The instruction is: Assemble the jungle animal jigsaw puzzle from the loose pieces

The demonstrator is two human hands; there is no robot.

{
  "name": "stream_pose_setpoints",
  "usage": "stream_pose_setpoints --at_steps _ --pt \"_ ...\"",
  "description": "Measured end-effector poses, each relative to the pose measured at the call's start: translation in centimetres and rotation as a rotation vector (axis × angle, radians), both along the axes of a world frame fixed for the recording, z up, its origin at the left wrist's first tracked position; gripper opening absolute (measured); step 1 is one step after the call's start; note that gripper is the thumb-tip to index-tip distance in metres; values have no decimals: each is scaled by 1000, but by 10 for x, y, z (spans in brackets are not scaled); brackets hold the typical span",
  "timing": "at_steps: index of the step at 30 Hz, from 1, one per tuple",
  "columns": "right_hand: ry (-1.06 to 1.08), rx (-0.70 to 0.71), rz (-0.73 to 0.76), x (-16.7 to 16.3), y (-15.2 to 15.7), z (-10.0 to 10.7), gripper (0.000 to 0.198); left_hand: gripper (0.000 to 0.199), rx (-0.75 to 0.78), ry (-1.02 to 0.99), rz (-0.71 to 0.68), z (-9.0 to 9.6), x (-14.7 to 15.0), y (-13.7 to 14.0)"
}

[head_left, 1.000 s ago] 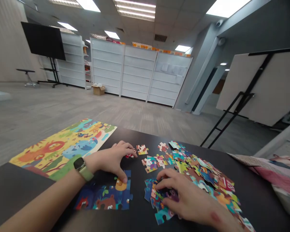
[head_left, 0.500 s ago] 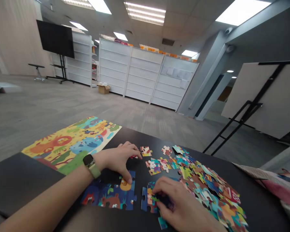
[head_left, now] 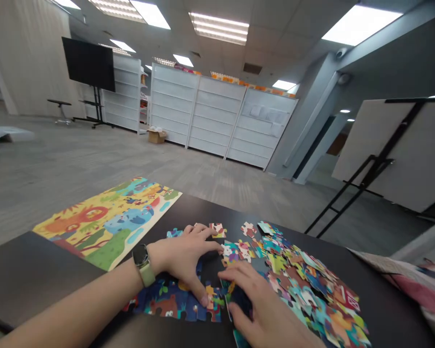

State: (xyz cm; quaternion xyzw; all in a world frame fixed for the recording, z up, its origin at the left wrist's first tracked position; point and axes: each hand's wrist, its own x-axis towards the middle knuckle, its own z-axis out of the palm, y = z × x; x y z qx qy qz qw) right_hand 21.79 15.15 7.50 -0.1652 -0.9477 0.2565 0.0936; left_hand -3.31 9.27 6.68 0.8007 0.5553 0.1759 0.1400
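Note:
My left hand, with a watch on its wrist, spreads its fingers over a partly joined section of dark blue jigsaw puzzle. Its thumb presses on an orange and blue puzzle piece at the section's right end. Close by on the right, my right hand pinches a dark blue puzzle piece, tilted up and partly hidden by the fingers. Its left edge is beside the orange piece; whether they interlock I cannot tell. Beyond the hands lie a few joined pieces with pale animals.
A heap of loose puzzle pieces covers the right of the black table. The colourful picture sheet lies at the far left. Single brown and white pieces rest near the back edge. Patterned cloth is at the right.
The orange and blue piece has moved left against the dark section. My left thumb has shifted right onto it, and its fingers have moved right. My right hand now tilts a dark piece.

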Motion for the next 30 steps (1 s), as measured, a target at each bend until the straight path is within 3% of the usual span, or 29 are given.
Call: stream_pose_setpoints --at_steps 7,12,20,30 --pt "-116 -75 -12 13 11 12 60 107 -41 9 30 2 2 1" --pt "-194 -155 -127 10 5 21 60 104 -90 -21 49 2 3 0" --pt "-165 -165 -129 15 6 22 60 98 -125 -18 81 4 3 -1" --pt "-121 -171 -140 12 12 21 49 109 -222 40 70 10 4 -2"
